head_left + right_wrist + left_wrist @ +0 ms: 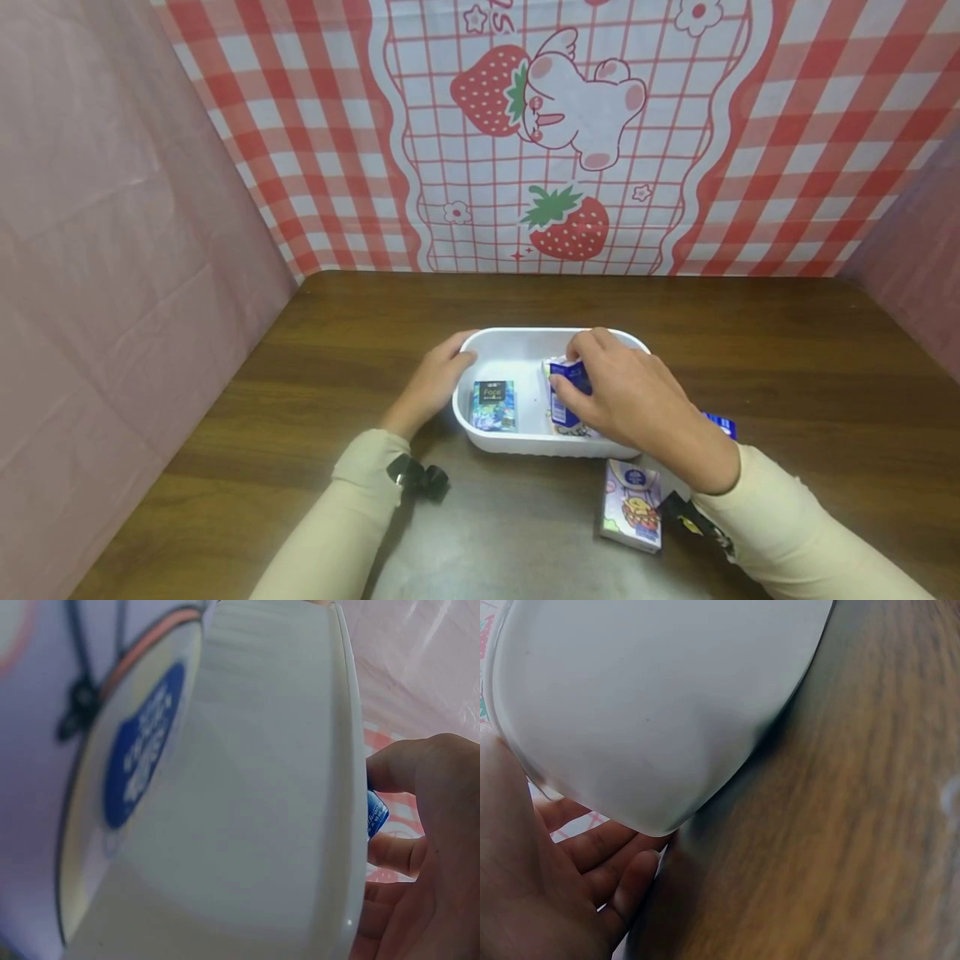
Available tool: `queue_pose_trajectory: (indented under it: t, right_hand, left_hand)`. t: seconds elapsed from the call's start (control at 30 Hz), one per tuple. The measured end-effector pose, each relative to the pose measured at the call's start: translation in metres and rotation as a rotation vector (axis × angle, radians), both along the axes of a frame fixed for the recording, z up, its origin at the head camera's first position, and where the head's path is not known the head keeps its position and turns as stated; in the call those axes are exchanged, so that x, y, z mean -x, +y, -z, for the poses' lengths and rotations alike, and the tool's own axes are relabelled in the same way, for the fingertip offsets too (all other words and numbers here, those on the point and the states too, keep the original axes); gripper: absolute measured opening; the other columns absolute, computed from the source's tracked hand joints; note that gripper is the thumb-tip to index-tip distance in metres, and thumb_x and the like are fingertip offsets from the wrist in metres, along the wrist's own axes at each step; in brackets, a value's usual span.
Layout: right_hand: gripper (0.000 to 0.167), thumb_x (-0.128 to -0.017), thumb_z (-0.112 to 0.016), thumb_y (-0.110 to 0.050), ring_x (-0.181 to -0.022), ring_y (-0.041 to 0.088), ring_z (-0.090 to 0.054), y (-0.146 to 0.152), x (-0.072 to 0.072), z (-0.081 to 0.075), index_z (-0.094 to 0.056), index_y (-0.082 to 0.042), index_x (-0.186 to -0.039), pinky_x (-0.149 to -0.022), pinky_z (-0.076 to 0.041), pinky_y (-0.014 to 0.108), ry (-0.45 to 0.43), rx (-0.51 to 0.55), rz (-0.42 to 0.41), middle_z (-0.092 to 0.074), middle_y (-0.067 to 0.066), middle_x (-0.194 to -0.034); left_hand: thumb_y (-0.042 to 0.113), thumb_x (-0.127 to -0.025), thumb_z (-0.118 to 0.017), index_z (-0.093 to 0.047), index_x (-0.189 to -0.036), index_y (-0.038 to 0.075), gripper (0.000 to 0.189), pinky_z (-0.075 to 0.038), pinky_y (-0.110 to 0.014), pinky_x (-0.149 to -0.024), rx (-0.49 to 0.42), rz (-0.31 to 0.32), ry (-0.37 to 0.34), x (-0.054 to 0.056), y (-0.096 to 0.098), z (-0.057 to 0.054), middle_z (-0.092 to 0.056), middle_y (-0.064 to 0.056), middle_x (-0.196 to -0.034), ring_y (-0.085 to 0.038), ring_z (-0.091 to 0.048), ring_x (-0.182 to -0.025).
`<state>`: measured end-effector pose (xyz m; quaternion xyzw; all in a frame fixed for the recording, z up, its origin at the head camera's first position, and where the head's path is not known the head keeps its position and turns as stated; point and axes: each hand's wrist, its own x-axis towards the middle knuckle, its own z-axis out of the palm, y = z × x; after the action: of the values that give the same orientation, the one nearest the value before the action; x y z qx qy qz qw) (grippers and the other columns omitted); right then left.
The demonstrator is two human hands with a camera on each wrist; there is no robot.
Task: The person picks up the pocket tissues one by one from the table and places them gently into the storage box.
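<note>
A white plastic tub stands lengthwise before me on the wooden table. My left hand grips its left end, thumb over the rim; the left wrist view shows the fingers along the tub's outside. Reaching over the right side, my right hand pinches a blue and white tissue pack inside the tub. The palm hides part of that pack. In the right wrist view a blue corner of it shows between thumb and fingers. A green-blue tissue pack with a black label lies at the tub's left end.
Just in front of the tub's right end lies a purple tissue pack with a cartoon print, under my right wrist. Another blue pack is partly hidden behind the right forearm. A red-checked cloth hangs along the table's far edge.
</note>
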<state>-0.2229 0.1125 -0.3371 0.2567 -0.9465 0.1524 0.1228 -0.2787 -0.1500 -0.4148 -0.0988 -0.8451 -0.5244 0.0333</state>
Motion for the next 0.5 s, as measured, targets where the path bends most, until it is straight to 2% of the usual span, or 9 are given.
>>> queue_pose_trajectory:
  t: [0.23,0.5]
  right_hand:
    - [0.037,-0.093,-0.066,-0.043,-0.09,0.024,-0.065,0.0001,0.0002,0.0005,-0.064,-0.012,-0.113,-0.068,-0.058,0.043,0.03,-0.031,0.001,-0.065,0.01,-0.113]
    - [0.042,-0.095,-0.064,-0.045,-0.101,0.031,-0.066,0.0005,0.001,0.0008,-0.064,-0.012,-0.12,-0.072,-0.058,0.047,0.013,-0.056,0.014,-0.065,0.012,-0.12]
  left_hand:
    - [0.022,-0.102,-0.05,-0.057,-0.141,0.012,0.041,-0.037,-0.048,-0.111,0.001,0.0,-0.004,-0.0004,-0.0003,-0.0002,-0.059,-0.007,-0.14,-0.025,-0.053,-0.128]
    - [0.023,-0.103,-0.049,-0.057,-0.142,0.013,0.041,-0.037,-0.048,-0.111,0.004,-0.002,-0.01,-0.0008,-0.0004,-0.0003,-0.059,-0.007,-0.14,-0.025,-0.053,-0.129]
